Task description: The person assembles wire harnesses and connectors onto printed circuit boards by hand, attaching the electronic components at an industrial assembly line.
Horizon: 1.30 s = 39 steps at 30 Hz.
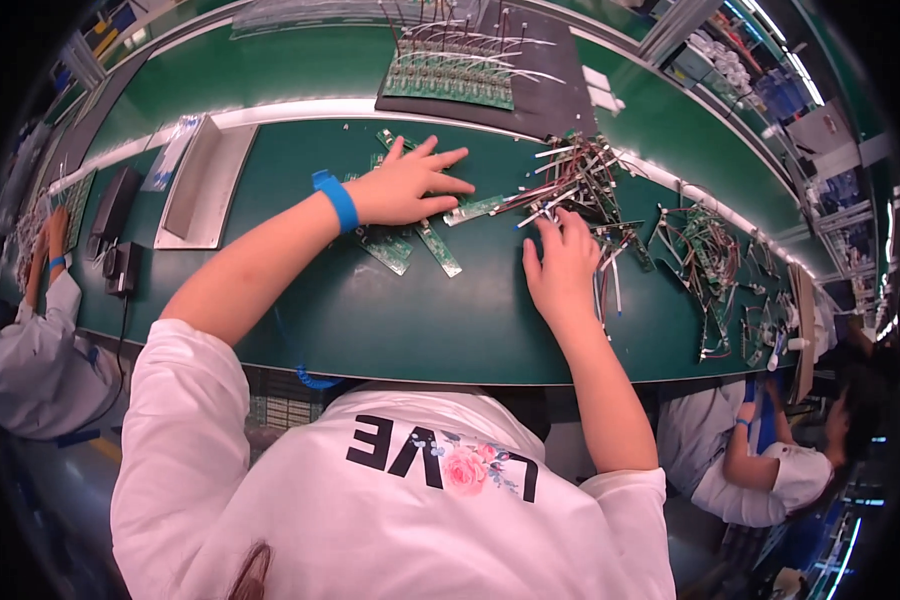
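My left hand, with a blue wrist strap on its wrist, is spread open above several narrow green circuit boards. It covers part of them, so any contact under the palm is hidden. My right hand has its thumb apart from its fingers. Its fingertips reach the near edge of a tangled pile of circuit boards with white, red and black wires, and nothing shows in its grasp. Between both hands, a single green board lies with one end against the pile.
A second heap of wired boards lies at the right. Rows of wired boards stand on a black mat at the far side. On the left are a metal tray and black boxes. Other people sit at both sides.
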### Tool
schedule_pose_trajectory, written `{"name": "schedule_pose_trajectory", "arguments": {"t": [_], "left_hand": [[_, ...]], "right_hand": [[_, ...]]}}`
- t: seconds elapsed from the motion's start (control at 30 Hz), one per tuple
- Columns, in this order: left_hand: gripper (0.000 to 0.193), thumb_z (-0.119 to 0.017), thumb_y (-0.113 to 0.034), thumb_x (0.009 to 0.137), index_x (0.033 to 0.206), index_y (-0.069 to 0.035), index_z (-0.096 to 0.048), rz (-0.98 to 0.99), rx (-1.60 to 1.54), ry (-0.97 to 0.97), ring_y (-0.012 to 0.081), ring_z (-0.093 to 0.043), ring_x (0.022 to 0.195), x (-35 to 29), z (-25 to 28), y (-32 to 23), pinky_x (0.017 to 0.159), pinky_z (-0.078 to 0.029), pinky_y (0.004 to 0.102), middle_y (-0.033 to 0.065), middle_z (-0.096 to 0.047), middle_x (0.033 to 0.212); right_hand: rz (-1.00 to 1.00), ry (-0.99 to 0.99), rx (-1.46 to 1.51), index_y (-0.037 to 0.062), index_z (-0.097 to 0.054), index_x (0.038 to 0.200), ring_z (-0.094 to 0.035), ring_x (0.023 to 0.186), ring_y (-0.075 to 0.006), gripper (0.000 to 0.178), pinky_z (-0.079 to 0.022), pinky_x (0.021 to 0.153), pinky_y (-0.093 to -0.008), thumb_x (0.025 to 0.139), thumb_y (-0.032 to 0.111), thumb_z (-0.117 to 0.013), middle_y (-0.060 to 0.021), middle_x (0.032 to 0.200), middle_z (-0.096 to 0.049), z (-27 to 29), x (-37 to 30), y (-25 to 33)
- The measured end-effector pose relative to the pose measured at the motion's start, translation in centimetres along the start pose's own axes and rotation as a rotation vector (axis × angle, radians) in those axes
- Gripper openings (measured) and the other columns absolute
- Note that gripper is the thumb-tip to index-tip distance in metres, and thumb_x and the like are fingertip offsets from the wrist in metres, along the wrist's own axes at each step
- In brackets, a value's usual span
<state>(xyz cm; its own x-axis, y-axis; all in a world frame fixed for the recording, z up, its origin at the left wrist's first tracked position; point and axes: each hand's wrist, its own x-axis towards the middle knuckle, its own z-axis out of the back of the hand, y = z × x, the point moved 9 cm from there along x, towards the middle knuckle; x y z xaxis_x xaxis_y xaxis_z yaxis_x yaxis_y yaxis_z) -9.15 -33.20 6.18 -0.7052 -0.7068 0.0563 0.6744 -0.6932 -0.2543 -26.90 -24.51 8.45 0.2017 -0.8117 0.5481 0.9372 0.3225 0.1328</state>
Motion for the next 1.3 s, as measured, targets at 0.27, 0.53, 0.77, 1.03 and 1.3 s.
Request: {"name": "schedule_pose_trajectory", "arguments": {"t": [0.27, 0.53, 0.77, 1.03, 1.3], "left_hand": [[0.067, -0.056, -0.037, 0.090, 0.145, -0.010, -0.030, 0.273, 0.062, -0.172, 0.0416, -0.016, 0.141, -9.4, -0.2, -2.7, 0.108, -0.015, 0.0631, 0.0123, -0.022, 0.153], [0.074, -0.065, -0.050, 0.080, 0.140, -0.016, -0.039, 0.270, 0.089, -0.469, 0.0348, -0.025, 0.138, -8.5, 2.5, -1.9, 0.107, -0.019, 0.0633, 0.0131, -0.032, 0.147], [0.024, -0.074, -0.013, 0.076, 0.100, -0.012, -0.068, -0.077, -0.232, -0.452, 0.0194, -0.061, 0.097, -6.1, 2.6, -4.5, 0.111, -0.021, 0.0542, 0.0012, -0.066, 0.100], [0.018, -0.074, -0.004, 0.075, 0.091, -0.008, -0.067, -0.119, -0.264, -0.499, 0.0221, -0.065, 0.101, -5.9, 1.9, -4.5, 0.112, -0.022, 0.0547, 0.0030, -0.069, 0.095], [0.023, -0.070, -0.003, 0.077, 0.099, -0.009, -0.065, -0.050, -0.098, -0.487, 0.0240, -0.061, 0.111, -5.7, 1.7, -3.5, 0.112, -0.016, 0.0562, 0.0030, -0.069, 0.102]], "right_hand": [[0.212, 0.133, 0.385, 0.0050, -0.063, 0.093, -0.051, 0.091, -0.0268, 0.030, -0.038, 0.081, -0.0422, 0.073, 0.024, -0.074, -0.0080, 0.093, -0.053, -3.2, 0.7, 8.4], [-0.083, 0.348, 0.783, 0.0016, -0.058, 0.083, -0.060, 0.073, -0.0233, 0.012, -0.048, 0.065, -0.0346, 0.079, 0.008, -0.067, -0.0094, 0.077, -0.061, -5.2, 2.4, 5.6], [-0.464, 0.613, 1.150, -0.0007, -0.057, 0.090, -0.055, 0.059, -0.0057, 0.011, -0.043, 0.052, -0.0217, 0.088, 0.009, -0.060, -0.0051, 0.075, -0.065, -5.2, 1.3, 3.7], [-0.401, 0.557, 1.015, 0.0005, -0.058, 0.089, -0.052, 0.057, -0.0041, 0.008, -0.039, 0.051, -0.0199, 0.089, 0.008, -0.061, -0.0019, 0.068, -0.060, -5.3, 1.4, 3.3], [-0.603, 0.446, 0.992, 0.0005, -0.058, 0.086, -0.044, 0.049, -0.0028, 0.008, -0.030, 0.043, -0.0190, 0.089, 0.007, -0.060, -0.0003, 0.065, -0.056, -6.3, 2.1, 0.0]]}}
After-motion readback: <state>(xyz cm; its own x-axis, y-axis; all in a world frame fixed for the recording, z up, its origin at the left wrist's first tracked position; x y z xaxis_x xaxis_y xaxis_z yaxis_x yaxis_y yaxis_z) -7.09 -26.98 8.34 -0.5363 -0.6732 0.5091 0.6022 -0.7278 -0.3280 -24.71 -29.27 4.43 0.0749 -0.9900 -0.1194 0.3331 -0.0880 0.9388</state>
